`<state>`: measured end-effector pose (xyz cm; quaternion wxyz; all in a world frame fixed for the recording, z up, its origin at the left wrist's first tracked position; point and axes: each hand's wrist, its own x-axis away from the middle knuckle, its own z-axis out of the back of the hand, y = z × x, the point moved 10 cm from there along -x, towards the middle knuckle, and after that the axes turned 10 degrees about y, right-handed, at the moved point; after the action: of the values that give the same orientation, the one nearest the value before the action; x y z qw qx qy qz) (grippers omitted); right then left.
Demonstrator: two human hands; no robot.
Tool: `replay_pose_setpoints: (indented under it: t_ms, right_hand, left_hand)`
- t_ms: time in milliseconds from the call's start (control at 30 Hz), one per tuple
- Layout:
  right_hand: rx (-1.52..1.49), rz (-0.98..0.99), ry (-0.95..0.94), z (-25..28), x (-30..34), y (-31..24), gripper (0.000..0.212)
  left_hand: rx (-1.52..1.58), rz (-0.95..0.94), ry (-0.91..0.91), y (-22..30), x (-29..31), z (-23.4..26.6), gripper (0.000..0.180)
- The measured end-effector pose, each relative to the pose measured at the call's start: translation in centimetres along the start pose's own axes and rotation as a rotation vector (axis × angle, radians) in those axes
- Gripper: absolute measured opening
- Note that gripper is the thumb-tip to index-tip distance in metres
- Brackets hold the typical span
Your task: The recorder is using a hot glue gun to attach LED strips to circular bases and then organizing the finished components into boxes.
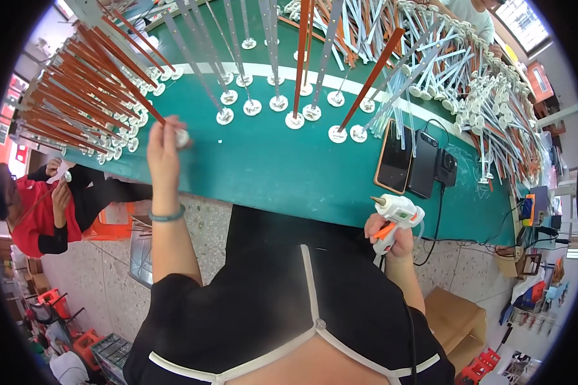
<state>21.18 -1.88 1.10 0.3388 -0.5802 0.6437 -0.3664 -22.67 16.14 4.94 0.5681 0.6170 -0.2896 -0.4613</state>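
Note:
My left hand (164, 151) is raised at the left part of the green table, its fingers closed round the lower end of a long brown strip (130, 90). A white round base (182, 138) shows beside those fingers, slightly blurred. By the table's front edge, my right hand (399, 245) grips a white glue gun (398, 212) with an orange trigger; its nozzle points up and to the left. Upright strips on white disc bases stand in front of me, some brown (302, 70) and some grey (327, 58).
Many brown strips with white bases (77, 96) crowd the table's left end. Piles of strips (456, 70) lie at the far right. Two phones (395, 157) (424, 163) and a black device (446, 168) with cables rest on the green table (270, 173). A person in red (35, 212) sits at left.

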Motion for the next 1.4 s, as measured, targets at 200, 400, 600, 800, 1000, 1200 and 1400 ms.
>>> replay_pose_setpoints:
  t_ms: [200,400,600,800,1000,1200,1400]
  right_hand:
    - [0.141,-0.177,-0.004,-1.2,-0.2,1.2,0.064]
    - [0.228,-0.215,-0.037,-3.5,-0.3,1.6,0.062]
    - [0.504,-0.312,-0.096,-4.5,0.2,1.7,0.054]
    - [0.519,-0.271,-0.114,-4.9,0.1,1.7,0.05]
    - [0.514,-0.259,-0.099,-5.4,-0.1,1.6,0.045]
    - [0.575,-0.304,-0.072,-5.1,0.2,1.3,0.031]
    - [0.613,-0.308,-0.048,-4.3,0.3,1.6,0.043]
  left_hand:
    - [0.289,0.284,-0.454,1.0,9.8,-9.1,0.021]
    - [0.312,0.188,-0.778,3.8,14.7,-13.9,0.022]
    - [0.216,0.163,-0.923,4.9,17.2,-15.4,0.039]
    - [0.399,0.451,-0.912,4.6,18.1,-15.7,0.061]
    - [0.419,0.452,-0.934,4.4,18.3,-15.7,0.067]
    - [0.419,0.44,-0.922,4.4,18.3,-15.6,0.067]
    - [0.427,0.417,-0.902,4.5,18.1,-15.7,0.065]
